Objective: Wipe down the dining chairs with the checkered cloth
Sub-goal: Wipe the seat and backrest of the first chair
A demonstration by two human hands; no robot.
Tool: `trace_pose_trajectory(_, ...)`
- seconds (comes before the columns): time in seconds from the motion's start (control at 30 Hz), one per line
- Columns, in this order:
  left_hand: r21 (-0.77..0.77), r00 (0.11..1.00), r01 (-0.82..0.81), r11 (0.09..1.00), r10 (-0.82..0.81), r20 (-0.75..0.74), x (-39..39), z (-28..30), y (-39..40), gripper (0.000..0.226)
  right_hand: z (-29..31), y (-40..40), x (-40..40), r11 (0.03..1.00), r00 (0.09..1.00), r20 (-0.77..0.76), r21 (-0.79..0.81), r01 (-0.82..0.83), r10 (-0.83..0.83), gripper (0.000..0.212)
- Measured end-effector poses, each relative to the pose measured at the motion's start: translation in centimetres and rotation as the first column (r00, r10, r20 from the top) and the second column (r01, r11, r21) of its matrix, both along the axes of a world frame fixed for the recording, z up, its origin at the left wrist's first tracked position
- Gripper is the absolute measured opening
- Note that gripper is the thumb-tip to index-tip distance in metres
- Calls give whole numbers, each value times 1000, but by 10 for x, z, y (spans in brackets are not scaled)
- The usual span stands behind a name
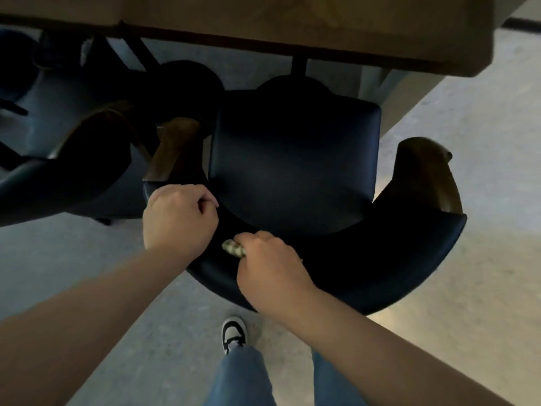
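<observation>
From my feed, the pale checkered cloth (233, 247) is bunched into a small wad, and only a corner of it pokes out from under my right hand (268, 263). That hand has its fingers curled around the cloth and holds it down against the curved, padded top of the backrest of the dark navy upholstered dining chair (295, 171), roughly at the middle of the curve and slightly to the left.

My left hand (178, 216) sits just beside the right one, on the left part of the same backrest. Its fingers are curled over the inner edge of the padding, so it grips the chair; I cannot see the fingertips themselves.

The chair's square seat lies in front of my hands, facing the table, and its brown wooden armrests sweep forward on both sides. The front of the seat is tucked near the edge of the light wooden dining table (322, 30), which runs across the top of my view.

To the left stands a second dark upholstered chair with wooden arm (87, 159), close beside the first.

Below my arms I see blue jeans legs (240, 376) and one black-and-white sneaker (233, 334) on the pale grey smooth floor (468, 288).
</observation>
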State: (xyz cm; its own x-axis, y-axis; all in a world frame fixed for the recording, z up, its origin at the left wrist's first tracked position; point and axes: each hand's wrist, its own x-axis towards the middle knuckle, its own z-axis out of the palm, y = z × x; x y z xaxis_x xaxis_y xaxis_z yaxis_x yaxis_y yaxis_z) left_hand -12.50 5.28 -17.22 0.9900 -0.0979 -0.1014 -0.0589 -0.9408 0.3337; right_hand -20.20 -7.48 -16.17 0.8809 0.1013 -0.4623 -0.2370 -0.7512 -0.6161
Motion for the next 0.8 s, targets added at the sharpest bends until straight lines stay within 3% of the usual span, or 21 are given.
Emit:
trace_pose_trajectory(0.2,-86,999,36,996,-38,-21,0,-7,7,21,4,29,-35,937,932,359,-307,168,-50,35)
trace_pose_trajectory(0.33,-124,999,52,991,-52,-4,0,-10,7,21,1,37,-40,917,856,517,-342,206,1,36)
trace_pose_trajectory(0.6,-203,998,61,977,-57,26,2,-17,14,21,-4,39,-42,912,750,653,-366,184,111,36)
trace_pose_trajectory(0.8,-203,992,112,973,-97,80,1,-20,16,19,-10,40,-44,900,736,667,-387,203,120,36)
